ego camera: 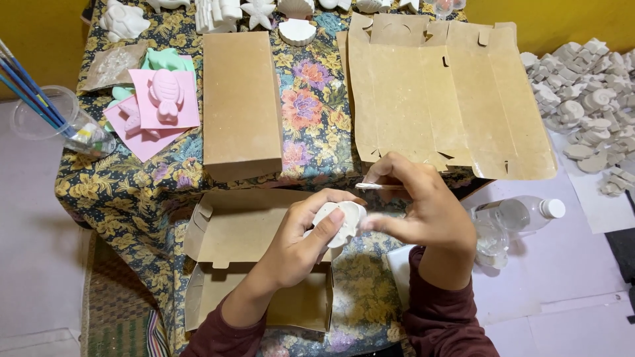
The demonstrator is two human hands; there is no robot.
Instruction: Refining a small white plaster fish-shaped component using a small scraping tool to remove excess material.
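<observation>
The left hand (301, 241) holds a small white plaster figure (342, 221) in a closed grip, thumb pressed on its face and fingers curled beneath it. The figure sits just above the open cardboard box (225, 264), in front of the person's chest. The right hand (423, 208) touches the figure's right edge with its lower fingers, while its thumb and forefinger are pinched shut on a thin pale stick (378, 186) that points left, just above the figure.

Beyond the hands stands the desk (132, 192), covered with a flowered cloth. On it lie a closed brown box (240, 102) and a flattened cardboard sheet (450, 99), well apart from the figure. Pink moulds (162, 99) lie on the left part of the desk, with a clear cup of blue-handled brushes (49, 116) hanging past its left edge. White plaster shapes (254, 13) line the far edge. To the right, a heap of grey-white pieces (589, 99) lies on the floor, and a clear plastic bottle (519, 215) lies near the right wrist.
</observation>
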